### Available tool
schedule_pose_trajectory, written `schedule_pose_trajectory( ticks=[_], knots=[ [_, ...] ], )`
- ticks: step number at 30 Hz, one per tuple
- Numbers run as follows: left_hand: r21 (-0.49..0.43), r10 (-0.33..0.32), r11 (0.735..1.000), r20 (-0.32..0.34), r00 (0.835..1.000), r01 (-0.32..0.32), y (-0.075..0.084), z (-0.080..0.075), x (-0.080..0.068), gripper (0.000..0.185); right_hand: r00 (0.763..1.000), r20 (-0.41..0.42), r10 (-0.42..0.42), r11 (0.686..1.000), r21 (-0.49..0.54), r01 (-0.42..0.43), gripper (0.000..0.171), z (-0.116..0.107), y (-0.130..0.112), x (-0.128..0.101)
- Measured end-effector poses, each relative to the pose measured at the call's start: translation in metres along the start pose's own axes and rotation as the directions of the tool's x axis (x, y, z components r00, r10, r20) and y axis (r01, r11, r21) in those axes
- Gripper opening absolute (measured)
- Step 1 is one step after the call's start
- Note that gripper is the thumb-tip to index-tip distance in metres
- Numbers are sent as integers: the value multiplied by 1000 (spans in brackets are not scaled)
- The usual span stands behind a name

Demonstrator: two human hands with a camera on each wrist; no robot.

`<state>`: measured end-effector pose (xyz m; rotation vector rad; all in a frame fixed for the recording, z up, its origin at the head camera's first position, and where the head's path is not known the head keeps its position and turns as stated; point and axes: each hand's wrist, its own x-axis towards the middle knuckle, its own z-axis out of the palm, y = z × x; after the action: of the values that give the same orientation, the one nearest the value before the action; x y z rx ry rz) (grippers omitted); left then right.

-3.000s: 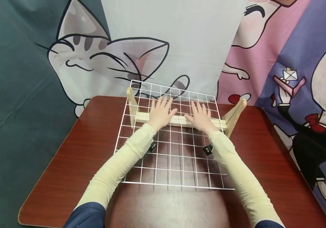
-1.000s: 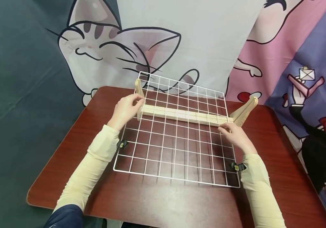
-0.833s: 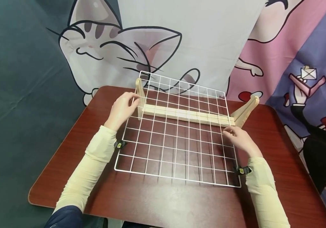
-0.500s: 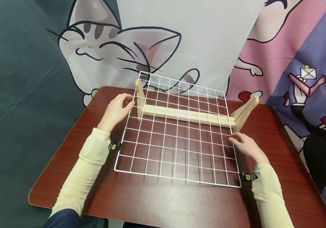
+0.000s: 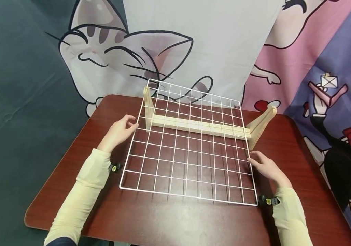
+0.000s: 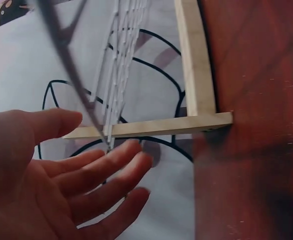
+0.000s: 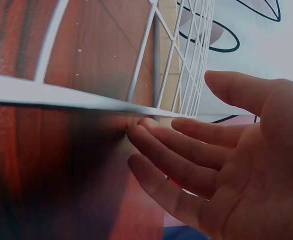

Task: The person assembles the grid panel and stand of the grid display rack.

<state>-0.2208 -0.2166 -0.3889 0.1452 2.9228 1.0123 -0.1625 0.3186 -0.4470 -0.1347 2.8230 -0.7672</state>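
Might bump wire grid panel (image 5: pixel 188 150) askew on wooden stand (image 5: pixel 195 127), with fingers (image 6: pixel 99 169) loosely spread at nine and three o'clock.

Ctr of frame: white wire grid (image 5: pixel 188 149), sq. mesh — pale-yellow wooden stand (image 5: pixel 200 127) just above ctr. Reddish-brown tabletop (image 5: pixel 175 222), dk grain, bottom. Cream sleeves (image 5: pixel 78 194), lower L & R. Backdrop (image 5: pixel 224 41) — dk teal L, black-outlined grey-white cat (image 5: pixel 97 48) upper L, pink & purple R.
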Motion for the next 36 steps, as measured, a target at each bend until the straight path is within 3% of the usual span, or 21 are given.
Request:
schedule_pose_trajectory(
  ticks=[8, 15, 20, 24, 28, 33, 36],
  knots=[
    [-21, 2, 1000, 92, 996, 0, -13, 9, -13, 51, 999, 37, 38, 974, 224, -46, 48, 13, 5, -7],
    [-53, 29, 998, 123, 992, -23, -16, 17, -30, 46, 993, 67, 100, 943, 312, -116, 52, 21, 7, -16],
    [-117, 64, 992, 143, 988, -47, -17, 20, -38, 39, 989, 65, 129, 913, 383, -144, 52, 27, 8, -17],
    [-196, 105, 978, 139, 985, -76, -19, 19, -42, 35, 990, 34, 133, 907, 400, -136, 48, 32, 7, -16],
    [-334, 116, 941, 163, 980, -56, -22, 21, -42, 34, 992, 7, 122, 904, 413, -114, 40, 37, 8, -16],
    [-520, 70, 853, 201, 977, 45, -23, 26, -43, 34, 998, -5, 66, 897, 439, -57, 31, 40, 11, -19],
    [-564, 62, 824, 187, 980, 56, -23, 29, -44, 33, 999, -15, 38, 889, 457, -27, 28, 41, 13, -20]
  ],
)
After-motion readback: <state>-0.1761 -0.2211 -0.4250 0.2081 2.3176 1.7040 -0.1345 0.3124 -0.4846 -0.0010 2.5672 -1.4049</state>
